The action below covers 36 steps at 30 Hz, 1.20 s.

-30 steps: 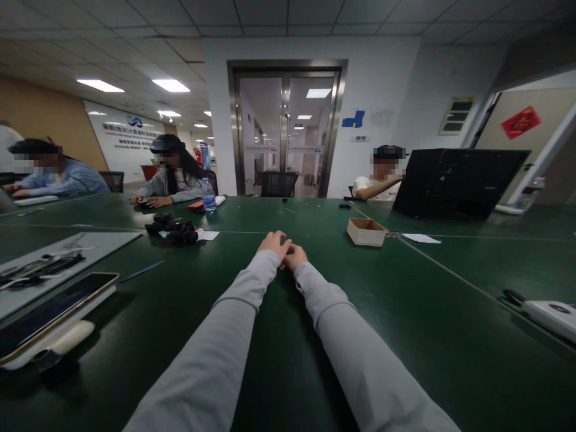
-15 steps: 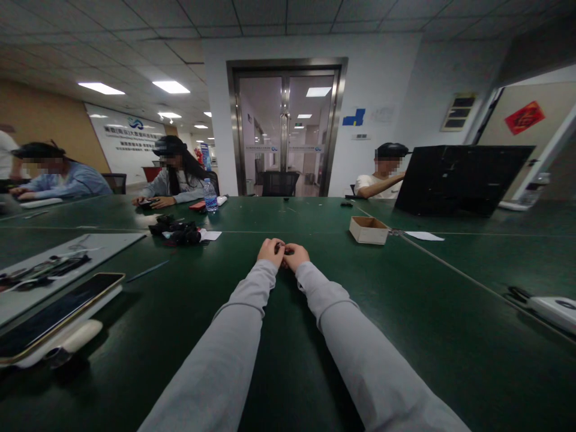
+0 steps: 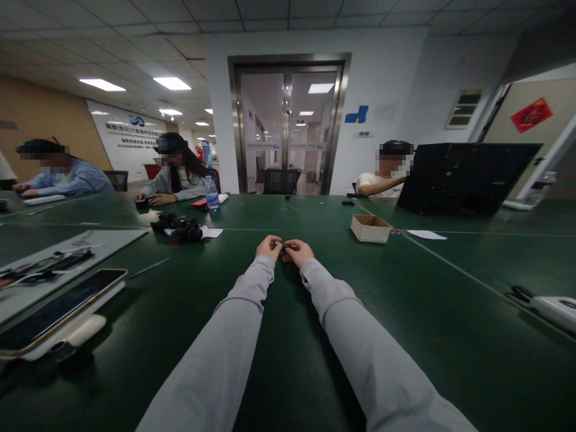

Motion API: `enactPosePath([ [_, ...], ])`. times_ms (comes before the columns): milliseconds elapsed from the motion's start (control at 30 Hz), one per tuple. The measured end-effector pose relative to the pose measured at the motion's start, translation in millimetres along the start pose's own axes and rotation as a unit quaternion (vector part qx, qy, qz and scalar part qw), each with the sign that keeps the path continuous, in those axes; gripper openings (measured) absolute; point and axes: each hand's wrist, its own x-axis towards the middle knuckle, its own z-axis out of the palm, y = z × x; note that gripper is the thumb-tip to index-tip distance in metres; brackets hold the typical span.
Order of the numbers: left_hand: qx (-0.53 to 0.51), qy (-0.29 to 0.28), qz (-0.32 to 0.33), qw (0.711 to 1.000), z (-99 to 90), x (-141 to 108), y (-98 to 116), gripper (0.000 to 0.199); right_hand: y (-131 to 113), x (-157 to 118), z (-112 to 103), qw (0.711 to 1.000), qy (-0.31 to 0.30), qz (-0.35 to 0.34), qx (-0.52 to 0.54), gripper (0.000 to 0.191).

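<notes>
My left hand (image 3: pixel 269 247) and my right hand (image 3: pixel 299 252) meet over the green table (image 3: pixel 288 360), straight ahead at arm's length. Between their fingertips is a small dark object (image 3: pixel 283 245), mostly covered by the fingers and too small to name. Both hands are closed in a pinch at it. Grey sleeves cover my forearms. An open cardboard box (image 3: pixel 370 230) stands to the right of my hands, apart from them.
Black straps or gear (image 3: pixel 177 228) and a water bottle (image 3: pixel 212 193) lie ahead left. Nearer on the left are a phone (image 3: pixel 63 309), a thin blue stick (image 3: pixel 150 267) and a grey board (image 3: pixel 108 243) with cables. A black monitor (image 3: pixel 468 180) stands right. Several people sit across the table.
My hands have drawn slightly apart at the wrists, and the fingers have shifted around the small dark object. The view has tilted a little.
</notes>
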Motion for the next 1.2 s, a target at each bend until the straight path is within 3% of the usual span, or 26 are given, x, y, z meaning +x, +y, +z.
enactPosePath([
  [167,-0.014,0.004,-0.028,0.999,-1.4,-0.4,2.3,0.014,0.6,-0.7,-2.3,0.999,0.031,-0.012,0.002,0.022],
  [533,-0.087,-0.018,-0.046,0.995,-1.3,5.5,-7.2,0.015,-1.2,-0.8,-4.6,0.998,0.033,-0.006,0.048,0.021],
  [767,-0.08,-0.031,-0.083,0.993,-2.7,4.6,-2.9,0.014,1.0,1.3,-4.3,0.998,0.044,0.003,0.044,0.022],
  [1200,-0.043,-0.004,-0.104,0.994,-1.2,5.9,-2.3,0.012,-2.7,-3.7,-4.4,0.998,0.052,-0.017,0.037,0.024],
])
